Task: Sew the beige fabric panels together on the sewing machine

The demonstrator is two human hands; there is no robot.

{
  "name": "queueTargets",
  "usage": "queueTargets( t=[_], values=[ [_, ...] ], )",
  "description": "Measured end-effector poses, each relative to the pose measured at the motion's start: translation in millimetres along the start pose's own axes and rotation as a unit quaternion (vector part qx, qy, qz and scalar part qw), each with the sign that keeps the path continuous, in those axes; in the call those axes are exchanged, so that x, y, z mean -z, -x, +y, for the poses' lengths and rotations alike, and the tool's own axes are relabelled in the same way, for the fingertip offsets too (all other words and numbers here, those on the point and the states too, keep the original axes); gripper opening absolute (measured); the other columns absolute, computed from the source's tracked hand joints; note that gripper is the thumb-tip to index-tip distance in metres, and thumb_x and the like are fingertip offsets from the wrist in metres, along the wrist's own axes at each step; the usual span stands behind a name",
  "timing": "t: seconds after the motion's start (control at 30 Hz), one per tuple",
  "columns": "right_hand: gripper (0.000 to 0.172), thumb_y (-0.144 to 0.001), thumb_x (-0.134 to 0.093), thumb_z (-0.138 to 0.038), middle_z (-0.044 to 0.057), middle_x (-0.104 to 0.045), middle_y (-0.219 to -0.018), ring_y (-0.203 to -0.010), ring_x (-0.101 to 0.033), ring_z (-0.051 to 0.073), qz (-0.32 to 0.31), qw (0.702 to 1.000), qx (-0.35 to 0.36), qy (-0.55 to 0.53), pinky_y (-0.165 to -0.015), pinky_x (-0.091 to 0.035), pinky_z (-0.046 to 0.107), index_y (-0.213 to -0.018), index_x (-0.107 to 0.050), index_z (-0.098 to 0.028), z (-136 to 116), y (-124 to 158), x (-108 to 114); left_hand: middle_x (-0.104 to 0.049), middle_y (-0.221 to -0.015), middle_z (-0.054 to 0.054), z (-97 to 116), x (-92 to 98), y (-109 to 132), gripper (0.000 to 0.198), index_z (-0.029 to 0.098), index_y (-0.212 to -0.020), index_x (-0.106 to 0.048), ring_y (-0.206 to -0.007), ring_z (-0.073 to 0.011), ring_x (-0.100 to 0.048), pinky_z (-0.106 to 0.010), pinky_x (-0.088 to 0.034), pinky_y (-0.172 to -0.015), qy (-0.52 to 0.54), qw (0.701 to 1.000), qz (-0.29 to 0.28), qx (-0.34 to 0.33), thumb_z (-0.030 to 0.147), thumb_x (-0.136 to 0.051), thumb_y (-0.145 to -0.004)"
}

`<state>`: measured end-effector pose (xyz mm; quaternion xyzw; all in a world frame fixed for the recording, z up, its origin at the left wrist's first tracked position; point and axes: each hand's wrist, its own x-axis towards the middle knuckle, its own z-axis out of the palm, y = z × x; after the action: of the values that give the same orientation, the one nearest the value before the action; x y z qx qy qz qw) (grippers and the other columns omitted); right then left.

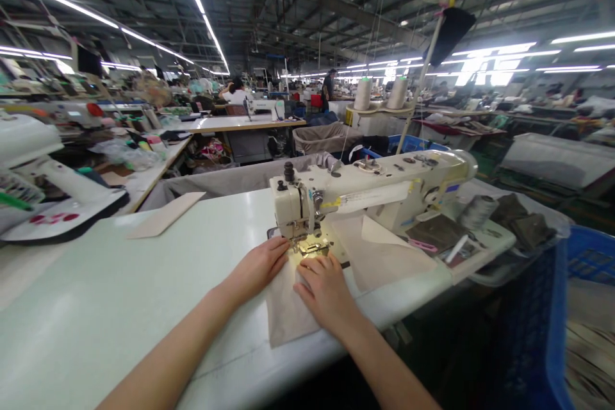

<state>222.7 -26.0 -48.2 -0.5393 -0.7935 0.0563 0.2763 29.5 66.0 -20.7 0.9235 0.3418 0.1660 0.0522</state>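
Note:
A cream sewing machine (369,195) stands on the white table (96,295). A beige fabric piece (288,314) lies under its presser foot (311,245) and runs toward me. My left hand (259,267) lies flat on the fabric's left edge, fingers stretched toward the needle. On the right part of the fabric rests my right hand (324,288), its fingers flat and pressed down just in front of the foot. Neither hand grips anything.
More beige pieces (379,250) lie under the machine arm, and a flat beige piece (166,214) lies at the back left. Dark fabric (521,221) and a thread cone (475,211) sit at the right. A blue crate (557,320) stands beside the table. Other workers sit far behind.

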Motion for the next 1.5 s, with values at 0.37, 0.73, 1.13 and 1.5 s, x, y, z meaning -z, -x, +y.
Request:
queueTargets(
  t=[0.37, 0.73, 1.13, 1.5],
  values=[
    [0.01, -0.095, -0.058, -0.017, 0.007, -0.069, -0.101, -0.096, -0.061, 0.025, 0.113, 0.991, -0.064, -0.005, -0.089, -0.047, 0.041, -0.098, -0.066, -0.021, 45.1, 27.9, 27.6, -0.052, -0.151, -0.018, 84.1, -47.4, 79.1, 0.051, 0.015, -0.143, -0.054, -0.137, -0.0394, -0.05, -0.054, -0.05, -0.105, -0.18, 0.982, 0.0, 0.051, 0.03, -0.054, -0.094],
    [0.043, -0.102, -0.045, -0.052, 0.002, -0.059, -0.07, -0.069, -0.058, 0.021, 0.108, 0.988, -0.102, -0.033, -0.064, -0.044, 0.033, -0.069, -0.054, -0.025, 99.0, 62.1, 42.3, -0.049, -0.153, -0.014, 47.1, -19.1, 91.5, 0.05, 0.019, -0.148, -0.05, -0.139, -0.0336, -0.051, -0.05, -0.049, -0.108, -0.173, 0.982, -0.017, 0.079, 0.037, -0.04, -0.102],
    [0.043, -0.106, -0.043, -0.046, 0.004, -0.061, -0.074, -0.075, -0.059, 0.023, 0.176, 0.98, -0.094, -0.004, -0.072, -0.044, 0.035, -0.073, -0.059, -0.023, 63.3, 56.2, 60.3, -0.07, -0.087, -0.011, 19.3, 10.6, 3.1, 0.031, 0.018, -0.084, -0.069, -0.088, -0.026, -0.069, -0.04, -0.057, -0.082, -0.181, 0.976, 0.02, 0.12, 0.026, -0.043, -0.099],
    [0.019, -0.098, -0.063, -0.039, 0.003, -0.072, -0.1, -0.098, -0.066, 0.02, -0.039, 0.986, 0.004, -0.159, -0.09, -0.052, 0.032, -0.095, -0.071, -0.023, 5.8, 66.1, 51.7, -0.074, -0.12, -0.008, 69.9, -5.4, 54.9, 0.035, 0.027, -0.129, -0.065, -0.115, -0.0231, -0.068, -0.037, -0.058, -0.099, 0.045, 0.989, -0.043, -0.134, 0.02, -0.044, -0.102]
  ],
)
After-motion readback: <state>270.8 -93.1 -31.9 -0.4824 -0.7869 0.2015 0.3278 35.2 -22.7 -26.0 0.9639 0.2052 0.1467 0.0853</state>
